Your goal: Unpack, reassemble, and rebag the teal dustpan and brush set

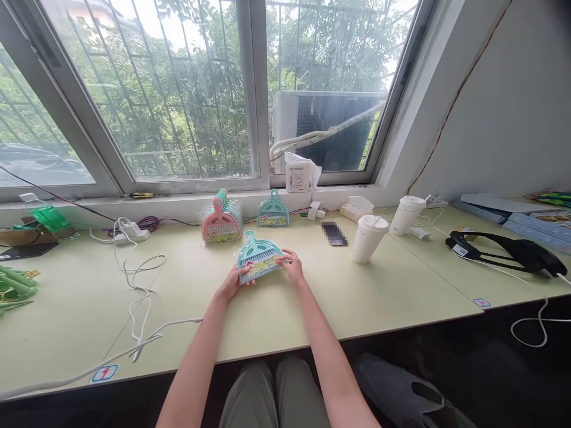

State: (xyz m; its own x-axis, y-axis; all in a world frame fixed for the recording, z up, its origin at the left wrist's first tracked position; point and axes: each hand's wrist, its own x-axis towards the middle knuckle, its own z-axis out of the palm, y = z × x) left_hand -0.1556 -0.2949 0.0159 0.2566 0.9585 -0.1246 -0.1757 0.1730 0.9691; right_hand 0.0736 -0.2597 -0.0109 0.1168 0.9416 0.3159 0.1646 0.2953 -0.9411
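Both hands hold a teal mini dustpan-and-brush set (259,255) in clear wrapping, just above the pale green table (379,291). My left hand (232,283) grips its lower left edge and my right hand (292,266) grips its right edge. Behind it a stack of similar sets with a pink one in front (221,222) leans by the window sill. A single teal set (273,210) stands to the right of the stack.
Two white lidded cups (368,238) (407,214) stand at the right, with a phone (334,233) lying near them. White cables (140,297) and a power strip (129,233) lie at the left. A black headset strap (508,249) lies at the far right, green items (15,288) at the far left.
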